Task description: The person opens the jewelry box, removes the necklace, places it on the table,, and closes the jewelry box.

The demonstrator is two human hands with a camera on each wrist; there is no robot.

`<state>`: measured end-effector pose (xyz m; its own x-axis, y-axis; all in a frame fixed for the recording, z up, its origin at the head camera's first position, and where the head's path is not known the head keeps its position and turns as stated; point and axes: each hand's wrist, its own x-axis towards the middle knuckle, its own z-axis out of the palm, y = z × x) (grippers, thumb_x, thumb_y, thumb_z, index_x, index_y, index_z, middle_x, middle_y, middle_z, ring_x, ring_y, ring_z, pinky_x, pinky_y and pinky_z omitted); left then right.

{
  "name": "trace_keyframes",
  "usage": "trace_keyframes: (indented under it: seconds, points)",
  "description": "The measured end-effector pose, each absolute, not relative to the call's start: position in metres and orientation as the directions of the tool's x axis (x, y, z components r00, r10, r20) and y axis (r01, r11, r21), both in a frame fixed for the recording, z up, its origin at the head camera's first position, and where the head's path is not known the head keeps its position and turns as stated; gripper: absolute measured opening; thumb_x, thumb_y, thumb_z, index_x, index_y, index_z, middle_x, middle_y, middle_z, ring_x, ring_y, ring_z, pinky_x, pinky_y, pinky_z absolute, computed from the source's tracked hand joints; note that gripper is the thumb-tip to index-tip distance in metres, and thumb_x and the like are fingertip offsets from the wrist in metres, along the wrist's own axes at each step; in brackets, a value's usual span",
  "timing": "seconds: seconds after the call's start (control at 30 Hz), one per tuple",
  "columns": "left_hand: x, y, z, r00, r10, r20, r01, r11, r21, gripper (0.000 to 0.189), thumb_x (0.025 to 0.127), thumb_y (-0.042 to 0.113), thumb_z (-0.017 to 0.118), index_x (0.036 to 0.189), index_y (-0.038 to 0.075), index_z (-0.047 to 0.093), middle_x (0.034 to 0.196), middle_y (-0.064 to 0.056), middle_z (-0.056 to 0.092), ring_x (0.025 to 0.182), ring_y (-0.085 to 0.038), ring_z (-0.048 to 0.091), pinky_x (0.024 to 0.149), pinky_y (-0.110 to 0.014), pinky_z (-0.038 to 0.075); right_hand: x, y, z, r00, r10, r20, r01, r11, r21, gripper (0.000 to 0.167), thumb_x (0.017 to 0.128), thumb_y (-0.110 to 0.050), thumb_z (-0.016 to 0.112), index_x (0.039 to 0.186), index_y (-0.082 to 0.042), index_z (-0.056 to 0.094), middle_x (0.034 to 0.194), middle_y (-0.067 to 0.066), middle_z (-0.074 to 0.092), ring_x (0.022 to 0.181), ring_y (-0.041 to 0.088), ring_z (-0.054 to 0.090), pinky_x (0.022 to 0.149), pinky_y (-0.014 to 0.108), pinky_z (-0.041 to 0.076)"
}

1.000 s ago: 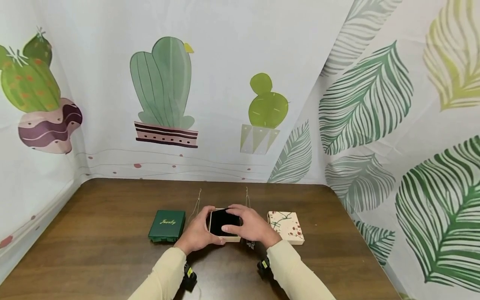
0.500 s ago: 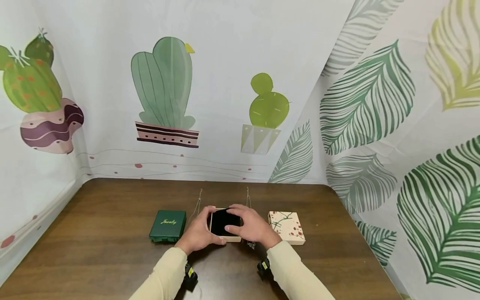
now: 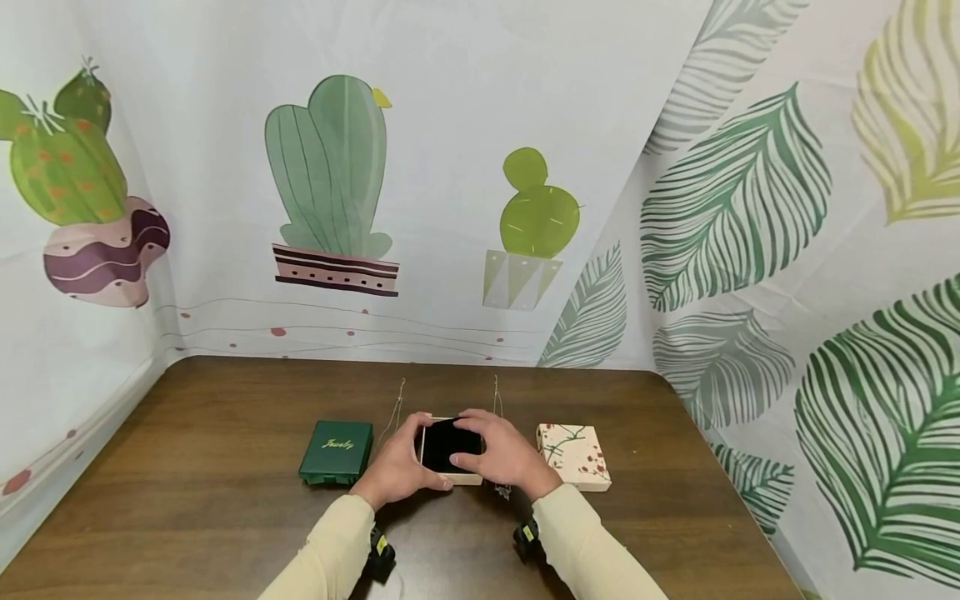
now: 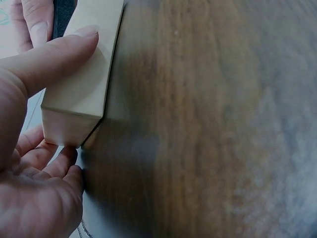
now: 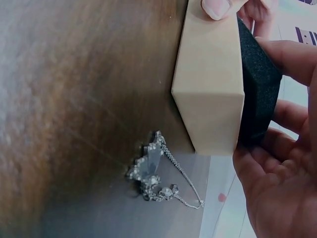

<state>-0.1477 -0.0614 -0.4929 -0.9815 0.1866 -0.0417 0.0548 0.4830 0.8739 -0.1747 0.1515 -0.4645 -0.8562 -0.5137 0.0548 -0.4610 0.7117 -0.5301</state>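
A small cream box [image 3: 467, 480] sits on the table in the middle of the head view, with a black foam pad [image 3: 438, 448] in its top. My left hand [image 3: 397, 467] grips the box, thumb along the front wall and fingers around the left and far sides. The right hand [image 3: 504, 450] pinches the foam pad between thumb and fingers. In the right wrist view, the pad [image 5: 257, 84] stands proud of the box rim. A silver necklace [image 5: 153, 168] with a clear-stone pendant lies beside the box; the right hand partly covers it in the head view.
A green box [image 3: 336, 454] lettered "Jewelry" lies to the left. On the right is a cream box lid or box [image 3: 573, 457] with red flowers. A second thin chain [image 3: 396, 412] lies behind the left hand. Patterned cloth [image 3: 442, 167] hangs behind the table.
My right thumb has shifted slightly to the right over the foam pad. Both hands otherwise keep their hold, and the box stays in place.
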Motion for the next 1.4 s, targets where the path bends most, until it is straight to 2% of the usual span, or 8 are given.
trace_keyframes:
  seconds: [0.3, 0.57, 0.77, 1.1, 1.4]
  points:
    - [-0.1497, -0.0614, -0.4948, -0.982, 0.185, -0.035, 0.061, 0.486, 0.872, 0.098, 0.062, 0.022, 0.102, 0.143, 0.015, 0.048, 0.14, -0.011, 0.059, 0.113, -0.024, 0.059, 0.096, -0.044, 0.05, -0.1731, 0.1499, -0.4635, -0.858, -0.51, 0.057, -0.462, 0.719, -0.518, 0.053, 0.093, -0.032, 0.077, 0.14, -0.007, 0.065, 0.154, 0.014, 0.055, 0.14, 0.036, 0.054, 0.111, 0.054, 0.048]
    - [-0.1513, -0.0616, -0.4961, -0.981, 0.194, -0.028, 0.069, 0.479, 0.875, 0.096, 0.063, 0.023, 0.102, 0.142, 0.014, 0.048, 0.151, -0.011, 0.053, 0.122, -0.026, 0.058, 0.099, -0.046, 0.05, -0.1731, 0.1493, -0.4644, -0.862, -0.503, 0.061, -0.465, 0.737, -0.491, 0.053, 0.092, -0.032, 0.078, 0.138, -0.008, 0.067, 0.153, 0.011, 0.056, 0.14, 0.035, 0.055, 0.111, 0.052, 0.049]
    - [-0.1521, -0.0617, -0.497, -0.981, 0.191, -0.025, 0.07, 0.476, 0.877, 0.096, 0.061, 0.023, 0.102, 0.141, 0.014, 0.049, 0.147, -0.011, 0.055, 0.118, -0.026, 0.059, 0.098, -0.045, 0.049, -0.173, 0.1487, -0.465, -0.862, -0.503, 0.063, -0.471, 0.747, -0.469, 0.053, 0.092, -0.032, 0.078, 0.138, -0.007, 0.067, 0.153, 0.011, 0.055, 0.14, 0.035, 0.055, 0.112, 0.051, 0.049]
    - [-0.1516, -0.0618, -0.4952, -0.982, 0.185, -0.025, 0.068, 0.474, 0.878, 0.097, 0.06, 0.022, 0.103, 0.141, 0.014, 0.05, 0.15, -0.01, 0.054, 0.115, -0.025, 0.059, 0.097, -0.045, 0.05, -0.1724, 0.1459, -0.4659, -0.855, -0.514, 0.066, -0.491, 0.763, -0.42, 0.055, 0.092, -0.031, 0.08, 0.138, -0.004, 0.067, 0.153, 0.013, 0.054, 0.139, 0.034, 0.054, 0.112, 0.049, 0.049]
    - [-0.1506, -0.0618, -0.4959, -0.981, 0.188, -0.038, 0.057, 0.475, 0.878, 0.095, 0.062, 0.023, 0.102, 0.141, 0.014, 0.05, 0.155, -0.007, 0.05, 0.125, -0.027, 0.057, 0.101, -0.049, 0.049, -0.1709, 0.1431, -0.4667, -0.855, -0.517, 0.053, -0.493, 0.774, -0.398, 0.055, 0.091, -0.028, 0.081, 0.137, -0.001, 0.067, 0.153, 0.013, 0.052, 0.141, 0.034, 0.051, 0.111, 0.047, 0.05]
